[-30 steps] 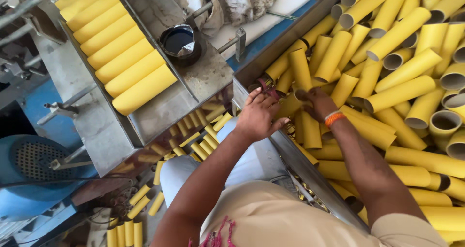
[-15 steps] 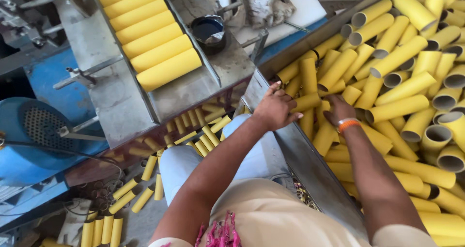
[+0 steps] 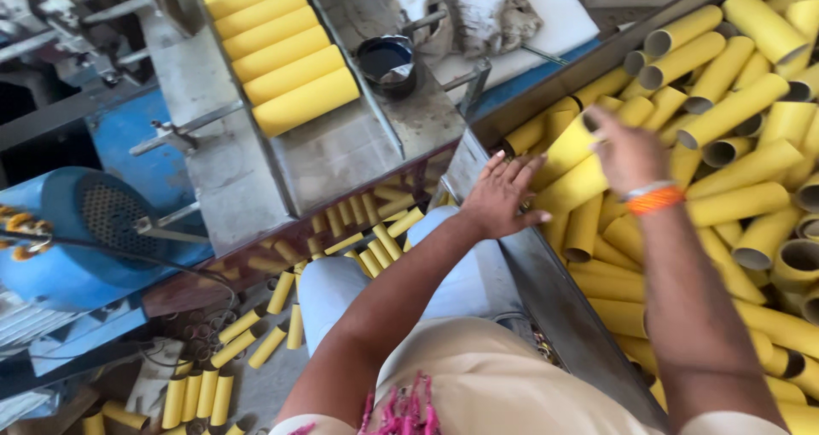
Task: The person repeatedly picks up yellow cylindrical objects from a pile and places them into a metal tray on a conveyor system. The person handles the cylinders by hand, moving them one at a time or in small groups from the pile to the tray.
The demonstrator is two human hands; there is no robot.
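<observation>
Yellow tube angled up-right, right hand gripping

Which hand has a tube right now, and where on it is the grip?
The right hand grips a yellow cardboard tube at its upper open end. The left hand holds nothing; it is spread open against a second tube at the bin's edge.

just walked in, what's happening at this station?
A person is pulling yellow cardboard tubes out of a big bin heaped with them. The right hand grips the end of one tube, lifted above the pile, while the left hand lies open against another tube at the bin's edge. To the left, a row of tubes lies side by side on a metal machine tray, beside a small dark pot.
</observation>
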